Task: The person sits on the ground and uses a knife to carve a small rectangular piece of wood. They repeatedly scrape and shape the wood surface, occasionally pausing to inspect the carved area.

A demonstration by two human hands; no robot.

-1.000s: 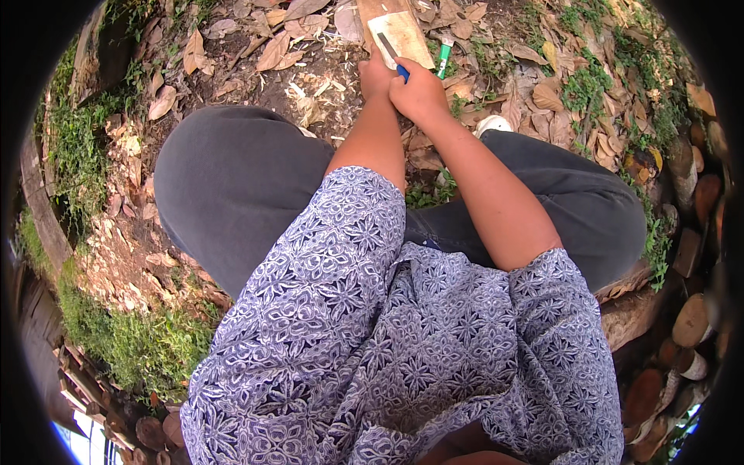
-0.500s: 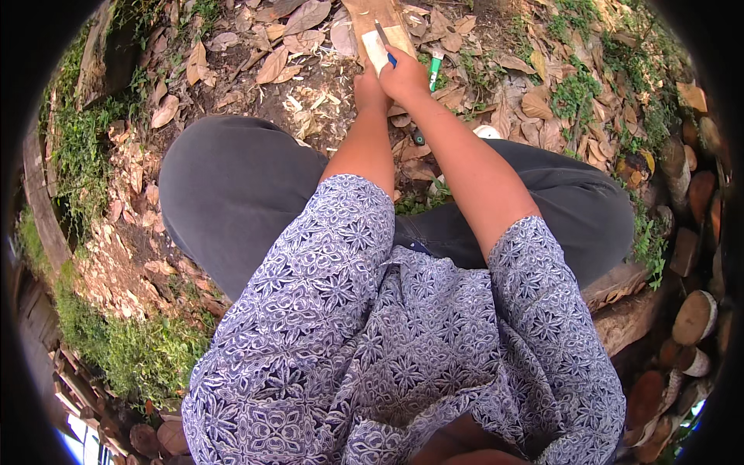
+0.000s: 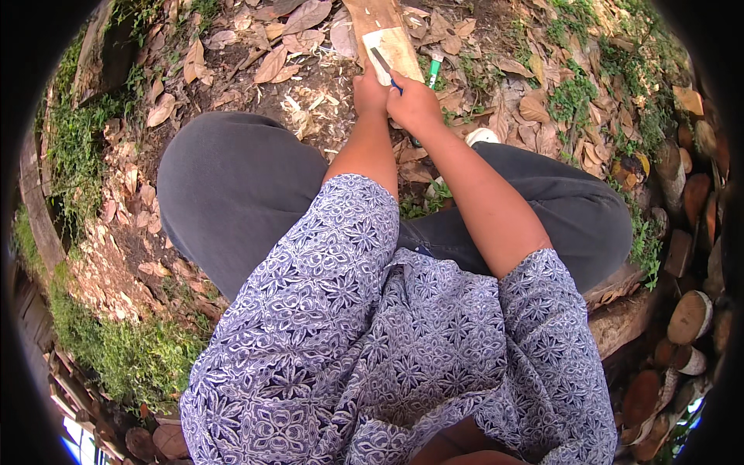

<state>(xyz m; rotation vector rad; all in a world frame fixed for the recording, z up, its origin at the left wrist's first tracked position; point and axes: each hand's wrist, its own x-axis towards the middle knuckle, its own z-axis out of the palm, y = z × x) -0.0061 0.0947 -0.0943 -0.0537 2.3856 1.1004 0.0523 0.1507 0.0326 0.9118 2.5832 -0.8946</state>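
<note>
Right hand [image 3: 416, 104] grips a blade [image 3: 380, 60] by the near edge of the board [image 3: 373, 14]; left hand's [image 3: 370, 94] hold is unclear. Leaves [image 3: 271, 65] litter the ground [image 3: 263, 96]

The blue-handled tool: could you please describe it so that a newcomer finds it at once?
Find the wooden board at the picture's top centre. Near its lower end, the right hand grips the blue-handled tool. Its slim dark blade and blue handle set it apart from the green tube beside the board.
</note>
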